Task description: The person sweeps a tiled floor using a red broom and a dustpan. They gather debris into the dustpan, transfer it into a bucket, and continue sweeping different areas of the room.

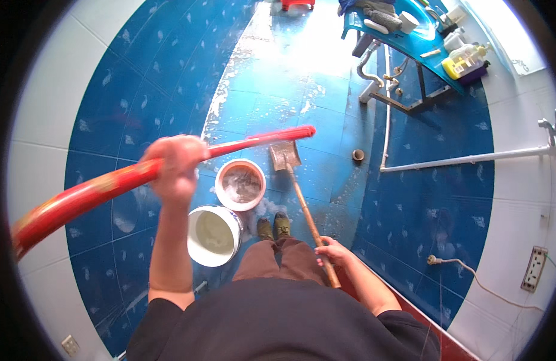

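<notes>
My left hand [175, 167] grips the red handle of a broom [111, 186], raised across the view. The broom's red bristled end reaches out over the wet floor and a shovel blade. My right hand [335, 252] is closed around the upper part of the wooden shaft of the shovel [301, 198]. Its flat, worn metal blade [284, 155] points away from me, low over or on the tiles. A pinkish-rimmed bucket [218, 189] holds murky, foamy water. Beside it, nearer my left, stands a larger white bucket [193, 243] with pale cloudy liquid.
Suds lie on the blue tiled floor [323, 117]. A short pipe stub [358, 155] rises at the right. The blue washbasin counter [413, 47] carries bottles and cloths. White pipe [458, 158] runs along the right wall. A plug [433, 260] hangs near a power strip [534, 269].
</notes>
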The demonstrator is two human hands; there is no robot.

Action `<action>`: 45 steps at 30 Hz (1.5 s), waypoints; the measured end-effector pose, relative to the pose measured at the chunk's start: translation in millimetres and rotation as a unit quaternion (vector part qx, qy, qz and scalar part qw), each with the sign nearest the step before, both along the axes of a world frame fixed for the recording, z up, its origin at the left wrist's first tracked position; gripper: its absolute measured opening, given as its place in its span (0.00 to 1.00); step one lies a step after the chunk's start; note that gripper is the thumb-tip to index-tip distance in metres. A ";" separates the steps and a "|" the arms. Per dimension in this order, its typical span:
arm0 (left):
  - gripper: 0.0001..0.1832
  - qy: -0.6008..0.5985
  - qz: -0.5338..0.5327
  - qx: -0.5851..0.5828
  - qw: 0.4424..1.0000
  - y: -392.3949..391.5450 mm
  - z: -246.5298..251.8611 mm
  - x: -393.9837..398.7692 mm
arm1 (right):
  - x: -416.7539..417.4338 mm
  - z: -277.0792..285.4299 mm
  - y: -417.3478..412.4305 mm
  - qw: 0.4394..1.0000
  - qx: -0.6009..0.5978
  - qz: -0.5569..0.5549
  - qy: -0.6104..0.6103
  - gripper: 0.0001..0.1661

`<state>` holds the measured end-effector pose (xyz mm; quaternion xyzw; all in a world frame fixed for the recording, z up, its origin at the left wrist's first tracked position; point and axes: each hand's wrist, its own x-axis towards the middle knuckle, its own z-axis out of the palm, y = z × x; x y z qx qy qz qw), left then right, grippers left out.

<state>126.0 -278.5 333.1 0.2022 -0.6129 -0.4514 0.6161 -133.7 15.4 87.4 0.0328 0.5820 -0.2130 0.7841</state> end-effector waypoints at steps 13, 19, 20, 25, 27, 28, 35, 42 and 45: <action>0.09 -0.289 -0.189 0.012 0.938 80.8 -183.8 -120.0 | 100.5 -73.0 27.7 0.789 -0.111 0.456 0.396 0.23; 0.12 -0.335 -0.123 0.073 0.931 131.6 -205.7 -126.7 | 30.3 -16.5 -67.5 0.983 -0.076 -0.107 0.131 0.31; 0.12 -0.343 -0.110 0.088 0.929 136.9 -205.2 -123.4 | 16.6 -28.4 -72.9 0.969 -0.044 -0.243 0.027 0.34; 0.15 -0.368 -0.079 0.099 0.921 140.6 -198.7 -126.6 | -6.7 -65.3 -144.8 0.962 -0.051 -0.230 -0.137 0.28; 0.25 -0.370 -0.039 0.107 0.922 145.0 -215.6 -125.8 | 4.0 -64.7 -175.6 0.967 0.007 -0.171 -0.190 0.13; 0.27 -0.347 -0.007 0.169 0.922 147.8 -217.1 -124.3 | 3.1 -66.1 -186.8 0.939 0.036 -0.232 -0.251 0.09; 0.32 -0.226 -0.201 0.822 0.482 260.8 -325.5 -93.0 | -9.2 -35.1 -247.4 0.929 0.073 -0.279 -0.233 0.09; 0.16 -0.529 -0.076 0.602 0.593 277.2 -331.5 -125.8 | -15.0 46.2 -227.5 0.935 0.109 -0.258 -0.216 0.08; 0.14 -0.335 -0.104 0.747 0.565 269.4 -335.0 -119.9 | -8.9 56.1 -214.4 0.944 0.125 -0.256 -0.166 0.05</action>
